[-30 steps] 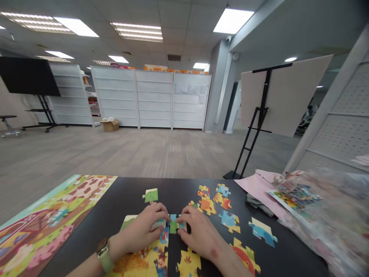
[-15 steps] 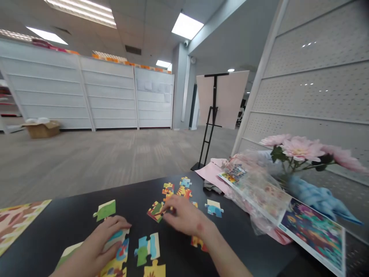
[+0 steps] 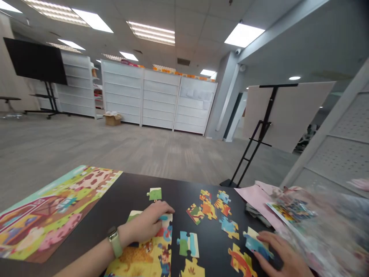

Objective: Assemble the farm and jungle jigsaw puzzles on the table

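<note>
My left hand lies over a partly joined puzzle, fingers stretched across its upper edge and hiding part of it. A green piece sits just beyond its fingertips. At the right, my right hand has its thumb and fingers around a blue-and-cream puzzle piece. Left of that hand lie an orange-red piece and a blue piece. Between the hands are joined green-and-blue pieces, a yellow piece and orange pieces.
A farm picture sheet covers the left of the black table. Plastic packaging and pink paper lie at the right edge. Beyond the table stand an easel, white shelving and a cardboard box.
The view has swung left, bringing the whole picture sheet in. My right hand has left the orange pieces and moved right, onto the blue-and-cream piece. My left hand stays on the joined puzzle.
</note>
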A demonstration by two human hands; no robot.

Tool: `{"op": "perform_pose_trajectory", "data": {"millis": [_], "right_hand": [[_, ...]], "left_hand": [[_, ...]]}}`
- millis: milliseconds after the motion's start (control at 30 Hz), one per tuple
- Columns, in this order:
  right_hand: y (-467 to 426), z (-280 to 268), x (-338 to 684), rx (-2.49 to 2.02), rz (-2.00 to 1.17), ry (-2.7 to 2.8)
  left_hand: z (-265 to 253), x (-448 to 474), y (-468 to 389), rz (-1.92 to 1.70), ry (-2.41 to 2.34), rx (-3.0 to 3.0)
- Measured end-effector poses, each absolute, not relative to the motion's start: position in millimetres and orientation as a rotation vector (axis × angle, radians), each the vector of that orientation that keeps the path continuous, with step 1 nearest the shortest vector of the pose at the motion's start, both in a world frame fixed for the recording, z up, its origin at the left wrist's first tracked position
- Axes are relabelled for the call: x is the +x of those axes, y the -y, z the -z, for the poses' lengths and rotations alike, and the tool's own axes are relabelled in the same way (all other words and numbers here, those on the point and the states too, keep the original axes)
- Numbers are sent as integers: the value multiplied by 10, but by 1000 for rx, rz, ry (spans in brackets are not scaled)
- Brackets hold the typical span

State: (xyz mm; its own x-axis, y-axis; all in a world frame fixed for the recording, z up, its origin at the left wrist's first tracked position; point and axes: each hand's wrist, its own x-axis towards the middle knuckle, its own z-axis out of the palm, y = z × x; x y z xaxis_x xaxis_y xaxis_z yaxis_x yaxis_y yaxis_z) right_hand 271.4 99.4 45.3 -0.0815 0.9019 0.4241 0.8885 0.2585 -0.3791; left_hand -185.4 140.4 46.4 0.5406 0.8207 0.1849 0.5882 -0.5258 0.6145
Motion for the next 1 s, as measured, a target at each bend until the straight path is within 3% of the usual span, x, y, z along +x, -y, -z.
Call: {"op": "perform_pose_trajectory", "data": {"millis": [133,267,600,1000], "right_hand": [[-984,-829,1529,-1363,-346,2194],[-1025,-789,747,-1149,-588,2371],[-969,-802,998,-1265,-580,2434],[-1498,-641,553,-1178,-592,2398]], "left_hand": [[-451,-1858,-1417,-649,-1133,2310],[-445,-1851,-1420,-656,-1143,2343],[-412,-1853,-1425,-687,-1112,2324],[-450,-1842,-1423,-659,-1137,2360]]}}
